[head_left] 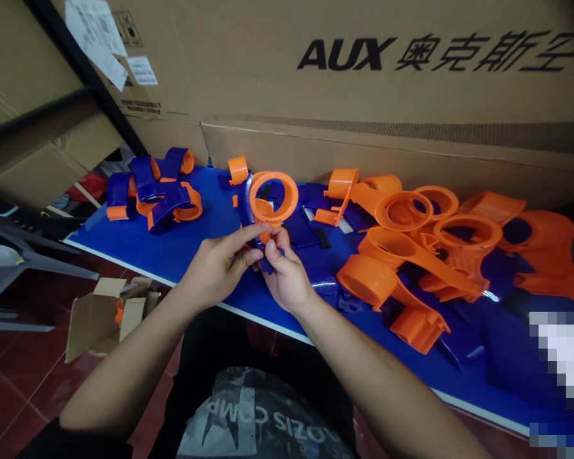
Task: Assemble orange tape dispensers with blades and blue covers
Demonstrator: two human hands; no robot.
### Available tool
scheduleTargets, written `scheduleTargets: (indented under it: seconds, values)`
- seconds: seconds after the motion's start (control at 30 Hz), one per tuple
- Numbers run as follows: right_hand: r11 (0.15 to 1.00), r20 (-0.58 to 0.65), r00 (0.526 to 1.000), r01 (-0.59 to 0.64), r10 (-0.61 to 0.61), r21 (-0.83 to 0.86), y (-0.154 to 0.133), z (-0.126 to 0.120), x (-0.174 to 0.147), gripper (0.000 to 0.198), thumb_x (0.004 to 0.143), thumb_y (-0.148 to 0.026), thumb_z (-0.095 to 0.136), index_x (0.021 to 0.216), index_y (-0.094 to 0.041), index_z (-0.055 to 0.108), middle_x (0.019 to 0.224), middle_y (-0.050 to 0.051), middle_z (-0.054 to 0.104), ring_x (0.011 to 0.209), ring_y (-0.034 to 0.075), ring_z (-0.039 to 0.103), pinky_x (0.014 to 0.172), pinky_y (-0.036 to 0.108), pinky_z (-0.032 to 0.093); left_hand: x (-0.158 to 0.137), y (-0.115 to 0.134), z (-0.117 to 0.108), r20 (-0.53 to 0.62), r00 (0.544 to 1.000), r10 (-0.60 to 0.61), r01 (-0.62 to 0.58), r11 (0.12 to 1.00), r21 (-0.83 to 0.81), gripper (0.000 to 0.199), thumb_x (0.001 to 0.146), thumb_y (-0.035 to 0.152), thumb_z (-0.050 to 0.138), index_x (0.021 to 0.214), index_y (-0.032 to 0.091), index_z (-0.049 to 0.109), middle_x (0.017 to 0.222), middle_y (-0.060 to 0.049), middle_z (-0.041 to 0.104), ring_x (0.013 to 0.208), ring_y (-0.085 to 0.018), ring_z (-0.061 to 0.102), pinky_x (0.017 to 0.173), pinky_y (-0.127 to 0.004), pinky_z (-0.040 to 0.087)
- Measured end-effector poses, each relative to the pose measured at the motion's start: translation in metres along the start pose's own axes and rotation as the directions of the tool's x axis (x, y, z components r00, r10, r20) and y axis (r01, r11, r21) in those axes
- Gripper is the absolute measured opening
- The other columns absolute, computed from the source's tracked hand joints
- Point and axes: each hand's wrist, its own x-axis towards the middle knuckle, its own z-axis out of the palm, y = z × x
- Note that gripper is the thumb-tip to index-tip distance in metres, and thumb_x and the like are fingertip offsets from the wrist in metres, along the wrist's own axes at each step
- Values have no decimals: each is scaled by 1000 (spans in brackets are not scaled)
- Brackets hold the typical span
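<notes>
Both my hands meet at the middle of the table's front, closed on one tape dispenser (pixel 291 197) with an orange ring and a curved blue cover. Its ring points up and away from me. My left hand (pixel 220 264) pinches the lower end from the left, thumb and forefinger close together. From the right, my right hand (pixel 287 271) grips the same end, with the thumb up. My fingers hide the part between them. Just right of my hands lie flat blue plastic covers (pixel 303 229) and a pile of orange dispenser frames (pixel 406 213).
Several blue-and-orange dispensers (pixel 155 185) lie at the table's left end. Behind the blue table (pixel 172 252) stands a large cardboard box (pixel 249 70). A small open carton (pixel 88 319) sits on the floor at left, near a grey stool (pixel 23 274).
</notes>
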Motion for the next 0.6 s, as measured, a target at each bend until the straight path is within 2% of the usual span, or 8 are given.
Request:
scheduleTargets:
  seconds: [0.17,0.43,0.6]
  values:
    - [995,-44,999,-18,22,94,-9,5,-4,39,90,-58,77,108,-30,57,100,-1,55,83,16,51,71,28,47,-4,1,5,-26,998,64,-65,997,-37,40,105,29,65,145,26,64,121,-5,82,92,-14,79,87,-24,63]
    - [995,-59,998,4,1,99,-11,8,-5,36,90,-56,77,103,-29,57,94,-2,52,77,15,50,69,27,48,-2,6,6,-53,992,111,-110,994,13,27,106,25,64,131,23,72,107,-4,83,87,-13,79,81,-22,63]
    - [997,-73,997,-6,12,82,-9,8,-5,37,91,-58,75,101,-29,55,92,-2,51,75,15,49,67,27,46,-1,1,6,-45,992,120,-121,993,-12,33,104,27,66,136,26,74,120,-7,83,99,-18,81,87,-28,67]
